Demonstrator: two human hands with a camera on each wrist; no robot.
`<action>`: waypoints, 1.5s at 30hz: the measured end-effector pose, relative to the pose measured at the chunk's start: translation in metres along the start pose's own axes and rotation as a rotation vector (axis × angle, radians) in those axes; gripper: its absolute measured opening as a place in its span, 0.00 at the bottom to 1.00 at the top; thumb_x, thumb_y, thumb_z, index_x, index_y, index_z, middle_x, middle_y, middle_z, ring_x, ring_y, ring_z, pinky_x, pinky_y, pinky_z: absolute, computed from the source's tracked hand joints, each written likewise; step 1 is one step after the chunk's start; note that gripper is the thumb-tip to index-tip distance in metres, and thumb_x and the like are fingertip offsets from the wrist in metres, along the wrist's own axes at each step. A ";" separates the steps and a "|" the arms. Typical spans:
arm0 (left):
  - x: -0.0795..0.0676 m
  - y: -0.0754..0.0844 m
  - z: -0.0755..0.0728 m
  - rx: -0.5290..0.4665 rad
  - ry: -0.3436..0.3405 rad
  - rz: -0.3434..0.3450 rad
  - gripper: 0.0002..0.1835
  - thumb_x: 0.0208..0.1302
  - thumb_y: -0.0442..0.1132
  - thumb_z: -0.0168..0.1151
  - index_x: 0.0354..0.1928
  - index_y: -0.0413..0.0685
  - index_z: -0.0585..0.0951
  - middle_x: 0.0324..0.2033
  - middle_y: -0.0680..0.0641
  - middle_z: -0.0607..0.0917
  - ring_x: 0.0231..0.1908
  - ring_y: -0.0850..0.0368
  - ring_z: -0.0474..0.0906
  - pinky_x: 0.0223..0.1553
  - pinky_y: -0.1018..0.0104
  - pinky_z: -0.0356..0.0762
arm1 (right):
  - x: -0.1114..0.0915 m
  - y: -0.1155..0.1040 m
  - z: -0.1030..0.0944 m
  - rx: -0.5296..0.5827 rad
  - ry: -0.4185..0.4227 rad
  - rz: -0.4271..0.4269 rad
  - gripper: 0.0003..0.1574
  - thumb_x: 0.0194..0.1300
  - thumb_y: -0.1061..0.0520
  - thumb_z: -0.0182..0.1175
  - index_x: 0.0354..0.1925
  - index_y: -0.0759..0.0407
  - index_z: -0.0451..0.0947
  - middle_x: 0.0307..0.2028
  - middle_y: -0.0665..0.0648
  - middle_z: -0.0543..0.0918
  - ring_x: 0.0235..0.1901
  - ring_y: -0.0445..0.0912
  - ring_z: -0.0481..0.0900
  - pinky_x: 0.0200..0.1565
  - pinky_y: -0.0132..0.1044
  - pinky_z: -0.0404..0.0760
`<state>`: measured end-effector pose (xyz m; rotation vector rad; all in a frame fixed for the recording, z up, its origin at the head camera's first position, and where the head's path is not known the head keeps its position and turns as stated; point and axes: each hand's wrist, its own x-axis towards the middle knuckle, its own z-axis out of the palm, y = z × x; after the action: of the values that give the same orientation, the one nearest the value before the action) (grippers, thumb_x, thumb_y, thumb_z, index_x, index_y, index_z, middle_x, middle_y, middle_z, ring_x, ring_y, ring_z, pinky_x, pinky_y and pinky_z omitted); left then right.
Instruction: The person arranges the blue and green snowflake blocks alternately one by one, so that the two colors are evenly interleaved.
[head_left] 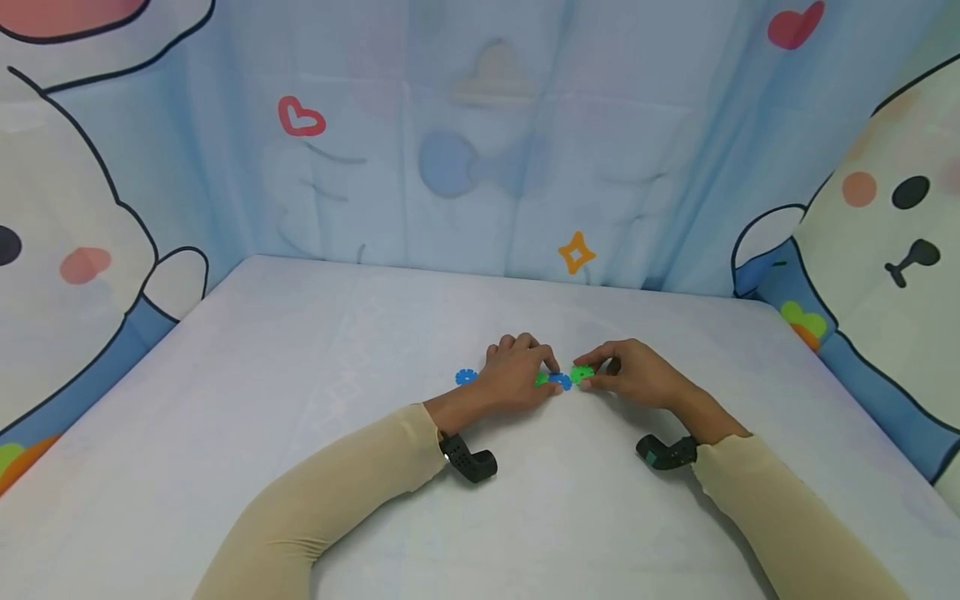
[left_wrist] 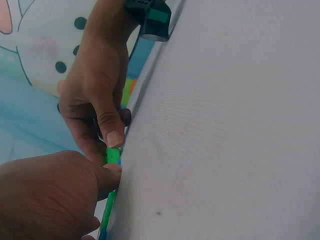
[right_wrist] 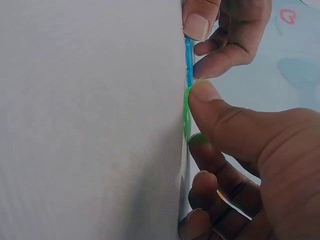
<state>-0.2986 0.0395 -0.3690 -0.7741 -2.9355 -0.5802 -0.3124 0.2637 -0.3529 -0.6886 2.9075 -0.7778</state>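
Note:
Near the middle of the table, a row of flat, notched plastic interlocking discs runs left to right. My right hand (head_left: 636, 372) pinches a green disc (head_left: 582, 375) by its edges at the row's right end. Thumb and index finger of my left hand (head_left: 516, 377) grip a blue disc (head_left: 564, 382) just beside it. Between that blue disc and my left palm shows part of another green disc (head_left: 542, 378). A further blue disc (head_left: 466, 377) sticks out past the left hand, which hides the row's middle. In the right wrist view the green disc (right_wrist: 187, 112) meets the blue disc's (right_wrist: 188, 62) edge.
A white cloth covers the table (head_left: 360, 333). Behind it hangs a light blue printed curtain (head_left: 480, 217) with cartoon animals at both sides. Black wrist cameras, one on the left wrist (head_left: 472, 462) and one on the right wrist (head_left: 667, 452), hang close over the cloth.

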 end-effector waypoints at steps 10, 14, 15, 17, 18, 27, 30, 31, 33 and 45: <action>0.001 0.000 0.001 -0.005 0.002 0.001 0.15 0.68 0.56 0.60 0.52 0.63 0.81 0.60 0.50 0.74 0.60 0.50 0.66 0.58 0.54 0.64 | -0.001 -0.001 0.001 0.001 0.001 0.011 0.22 0.58 0.53 0.72 0.50 0.60 0.84 0.41 0.57 0.86 0.29 0.43 0.75 0.29 0.32 0.74; 0.001 0.001 0.001 -0.003 -0.001 0.006 0.15 0.68 0.56 0.59 0.52 0.63 0.81 0.60 0.50 0.74 0.59 0.50 0.66 0.57 0.55 0.64 | -0.003 -0.002 0.000 -0.004 -0.011 0.019 0.22 0.58 0.52 0.72 0.50 0.60 0.84 0.43 0.57 0.86 0.29 0.43 0.76 0.30 0.32 0.75; 0.001 0.001 0.001 -0.003 0.000 0.007 0.15 0.68 0.56 0.59 0.52 0.63 0.81 0.60 0.50 0.74 0.59 0.50 0.66 0.57 0.55 0.64 | -0.003 -0.002 0.000 -0.007 -0.013 0.021 0.22 0.58 0.52 0.71 0.50 0.60 0.84 0.43 0.58 0.86 0.29 0.43 0.76 0.30 0.32 0.75; 0.000 0.001 0.001 -0.002 -0.002 0.009 0.15 0.68 0.56 0.59 0.52 0.63 0.81 0.60 0.50 0.74 0.60 0.50 0.66 0.57 0.55 0.64 | -0.003 -0.003 0.000 -0.011 -0.016 0.024 0.22 0.59 0.53 0.71 0.50 0.60 0.84 0.43 0.58 0.86 0.29 0.42 0.76 0.30 0.32 0.75; 0.000 0.001 0.000 -0.003 -0.002 0.009 0.15 0.68 0.56 0.59 0.52 0.63 0.81 0.60 0.50 0.73 0.60 0.50 0.66 0.57 0.54 0.64 | -0.003 -0.003 0.000 -0.012 -0.016 0.026 0.22 0.59 0.53 0.71 0.50 0.60 0.84 0.43 0.58 0.86 0.29 0.43 0.76 0.30 0.32 0.75; -0.002 0.002 -0.002 -0.011 -0.008 0.003 0.15 0.68 0.56 0.59 0.52 0.63 0.80 0.61 0.50 0.73 0.60 0.50 0.65 0.58 0.54 0.64 | -0.003 -0.006 -0.001 -0.015 0.005 0.073 0.22 0.57 0.52 0.72 0.49 0.60 0.85 0.42 0.58 0.88 0.32 0.43 0.77 0.32 0.35 0.76; -0.003 0.002 -0.002 -0.015 -0.010 0.003 0.15 0.68 0.55 0.59 0.52 0.63 0.80 0.61 0.50 0.73 0.61 0.50 0.65 0.58 0.53 0.64 | -0.004 -0.007 0.000 -0.010 0.008 0.086 0.22 0.57 0.51 0.72 0.48 0.60 0.85 0.40 0.57 0.87 0.32 0.44 0.78 0.34 0.36 0.76; -0.003 0.002 -0.002 -0.015 -0.011 0.003 0.15 0.68 0.55 0.59 0.52 0.63 0.80 0.61 0.50 0.73 0.61 0.50 0.65 0.58 0.53 0.64 | -0.004 -0.007 0.000 -0.008 0.006 0.088 0.22 0.57 0.51 0.72 0.48 0.60 0.85 0.40 0.57 0.87 0.32 0.44 0.78 0.33 0.36 0.76; -0.003 0.002 -0.002 -0.015 -0.010 0.003 0.15 0.68 0.56 0.59 0.52 0.63 0.81 0.61 0.50 0.73 0.61 0.49 0.65 0.58 0.53 0.64 | -0.004 -0.007 -0.001 -0.006 0.001 0.090 0.22 0.57 0.51 0.72 0.47 0.60 0.85 0.39 0.57 0.87 0.32 0.44 0.78 0.33 0.36 0.76; -0.005 0.001 -0.004 -0.005 -0.015 0.000 0.15 0.68 0.56 0.59 0.53 0.63 0.81 0.61 0.50 0.73 0.62 0.49 0.66 0.59 0.52 0.64 | -0.002 -0.008 0.001 0.011 -0.011 0.095 0.21 0.58 0.52 0.72 0.47 0.60 0.85 0.37 0.57 0.86 0.33 0.44 0.79 0.33 0.37 0.77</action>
<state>-0.2944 0.0366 -0.3652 -0.7822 -2.9493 -0.5839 -0.3070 0.2576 -0.3502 -0.5477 2.8993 -0.7759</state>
